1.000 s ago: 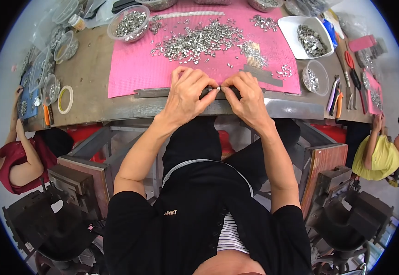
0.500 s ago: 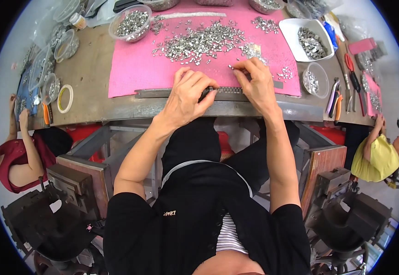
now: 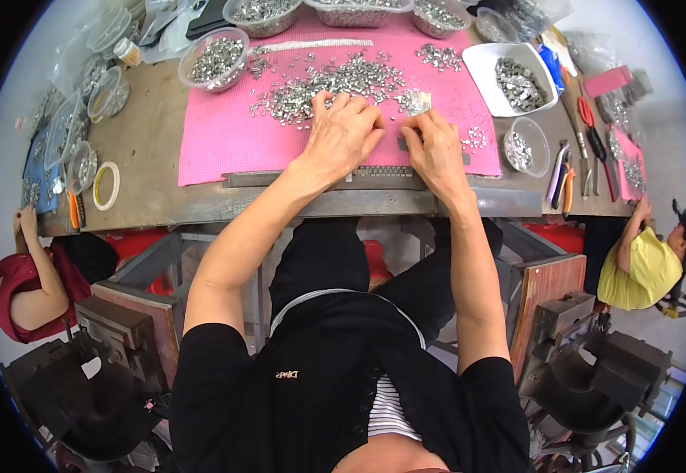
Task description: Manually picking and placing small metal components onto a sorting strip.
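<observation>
My left hand is over the near edge of a heap of small shiny metal pieces on a pink mat. Its fingers curl down with thumb and index together; whatever is between them is hidden. My right hand is bent over the right end of a long grey metal bar, thumb and fingers closed. A small dark flat piece shows at its fingertips. Between my wrists, a row of small slots or pieces runs along the bar near the bench edge.
Clear tubs of metal pieces, one at left and one at right, flank the mat, with a white tray. Pliers and red-handled scissors lie right; a tape roll lies left. Co-workers sit on both sides.
My left hand has lifted off the bar and moved forward to the heap. The dark piece formerly at my left thumb is gone from there; a dark piece now shows at my right fingertips.
</observation>
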Available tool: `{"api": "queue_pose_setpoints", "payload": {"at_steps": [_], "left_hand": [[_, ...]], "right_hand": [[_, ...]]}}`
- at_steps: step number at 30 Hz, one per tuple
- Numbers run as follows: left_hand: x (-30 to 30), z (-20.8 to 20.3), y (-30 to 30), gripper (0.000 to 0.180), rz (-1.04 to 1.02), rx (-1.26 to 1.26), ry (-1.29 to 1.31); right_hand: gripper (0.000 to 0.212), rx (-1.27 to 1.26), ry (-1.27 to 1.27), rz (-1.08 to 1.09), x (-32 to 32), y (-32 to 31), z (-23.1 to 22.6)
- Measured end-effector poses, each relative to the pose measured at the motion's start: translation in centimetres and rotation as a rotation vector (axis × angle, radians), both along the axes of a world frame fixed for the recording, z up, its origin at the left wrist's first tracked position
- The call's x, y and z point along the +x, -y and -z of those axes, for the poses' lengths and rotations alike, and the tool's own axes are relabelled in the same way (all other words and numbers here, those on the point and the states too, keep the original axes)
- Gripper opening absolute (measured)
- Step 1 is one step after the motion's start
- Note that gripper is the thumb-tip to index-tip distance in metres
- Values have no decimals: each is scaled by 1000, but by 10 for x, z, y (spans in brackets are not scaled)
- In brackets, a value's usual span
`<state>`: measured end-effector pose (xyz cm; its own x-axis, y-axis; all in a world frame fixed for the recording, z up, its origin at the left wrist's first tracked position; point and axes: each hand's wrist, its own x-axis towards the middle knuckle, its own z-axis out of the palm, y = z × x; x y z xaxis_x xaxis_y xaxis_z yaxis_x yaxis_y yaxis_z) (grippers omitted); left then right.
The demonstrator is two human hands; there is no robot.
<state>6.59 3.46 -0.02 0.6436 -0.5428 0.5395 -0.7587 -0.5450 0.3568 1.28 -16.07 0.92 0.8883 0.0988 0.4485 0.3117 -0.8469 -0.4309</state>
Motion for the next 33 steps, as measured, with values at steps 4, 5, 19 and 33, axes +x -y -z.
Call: {"api": "queue_pose_setpoints", "payload": {"at_steps": [4, 5, 19, 33], "left_hand": [[7, 4, 3, 11, -41, -3, 15], [8, 5, 3, 10, -48, -25, 25], [7, 4, 1, 9, -48, 0, 33], [-49, -17, -29, 10, 35, -105, -64]], "right_hand": [[7, 170, -148, -65, -10, -9, -16], [5, 202, -174, -85, -17, -14, -22], [9, 70, 68, -175, -46, -37, -5], [11, 158, -3, 0, 7, -6, -5]]}}
